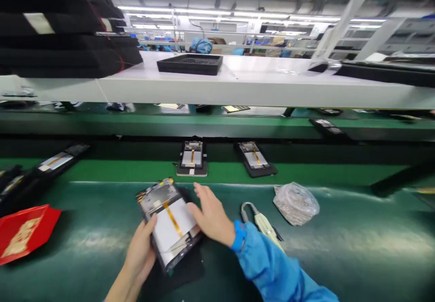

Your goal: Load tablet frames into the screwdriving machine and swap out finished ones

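An opened tablet (pixel 175 220) with a white battery and an orange ribbon cable lies tilted in my left hand (pixel 141 250), whose thumb rests on its left edge and whose fingers pass beneath it. At the tablet's right side is my right hand (pixel 212 216), fingers spread, the lower part touching or very near the edge; a blue band and blue sleeve cover the wrist and arm. Under the tablet shows a dark pad (pixel 186 270). A pale yellow-green tool (pixel 267 229) with a grey loop lies right of my right hand.
Two more opened tablets (pixel 192 157) (pixel 255 158) sit on the green belt (pixel 136 171) ahead. A red bin (pixel 37 229) stands at left, near dark devices (pixel 56 161). A clear plastic bag (pixel 296 203) lies at right. Above runs a white shelf (pixel 204 91) bearing a black tray (pixel 190 64).
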The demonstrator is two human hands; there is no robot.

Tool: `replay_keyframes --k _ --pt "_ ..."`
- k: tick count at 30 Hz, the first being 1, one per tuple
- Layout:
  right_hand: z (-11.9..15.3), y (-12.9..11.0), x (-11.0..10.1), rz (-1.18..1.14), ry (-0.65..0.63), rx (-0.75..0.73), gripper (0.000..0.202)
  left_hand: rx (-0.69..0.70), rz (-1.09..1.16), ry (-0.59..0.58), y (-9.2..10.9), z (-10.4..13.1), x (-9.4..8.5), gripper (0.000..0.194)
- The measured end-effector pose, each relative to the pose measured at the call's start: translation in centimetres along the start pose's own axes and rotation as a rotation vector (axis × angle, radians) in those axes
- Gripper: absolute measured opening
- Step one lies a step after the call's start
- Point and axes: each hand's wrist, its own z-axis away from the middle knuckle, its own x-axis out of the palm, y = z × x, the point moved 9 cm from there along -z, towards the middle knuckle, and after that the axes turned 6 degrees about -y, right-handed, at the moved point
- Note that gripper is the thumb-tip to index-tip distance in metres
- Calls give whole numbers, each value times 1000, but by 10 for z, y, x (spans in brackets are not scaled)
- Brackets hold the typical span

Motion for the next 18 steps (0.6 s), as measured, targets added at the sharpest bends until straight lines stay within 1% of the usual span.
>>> replay_keyframes --k 1,2,3,4,5,6,7,8,10,12,13,15,16,18 --pt "-3 24 1 -173 -38 80 46 -3 -9 -44 1 -7 15 38" --pt "-5 45 5 -362 -76 149 42 0 -30 -123 4 -16 34 37" --pt "-6 65 7 -533 -84 207 40 24 -81 -217 9 -28 54 38" --pt "-9 82 5 -666 -68 252 39 53 -184 -295 15 -43 71 40" --pt "-12 99 -2 -760 -26 289 39 100 -328 -317 24 -62 83 42" --pt "-17 114 -12 -817 31 320 41 154 -492 -282 36 -83 88 40" --pt "-25 129 -25 -850 91 344 42 199 -652 -209 48 -105 91 36" --pt "-35 143 -40 -872 157 366 43 222 -749 -132 60 -129 92 30" --pt "-62 169 -68 -909 295 400 43 213 -846 -49 75 -173 98 24" --pt "-95 190 -88 -933 401 411 40 186 -921 -15 82 -210 111 23" --pt "-112 199 -93 -941 434 411 38 173 -969 0 84 -224 118 25" --pt "-139 212 -96 -948 468 407 34 139 -1060 19 84 -243 131 28" --pt "-149 218 -95 -952 480 406 32 122 -1098 24 83 -249 137 29" --pt "-157 228 -92 -959 498 405 31 101 -1152 26 80 -255 146 29"
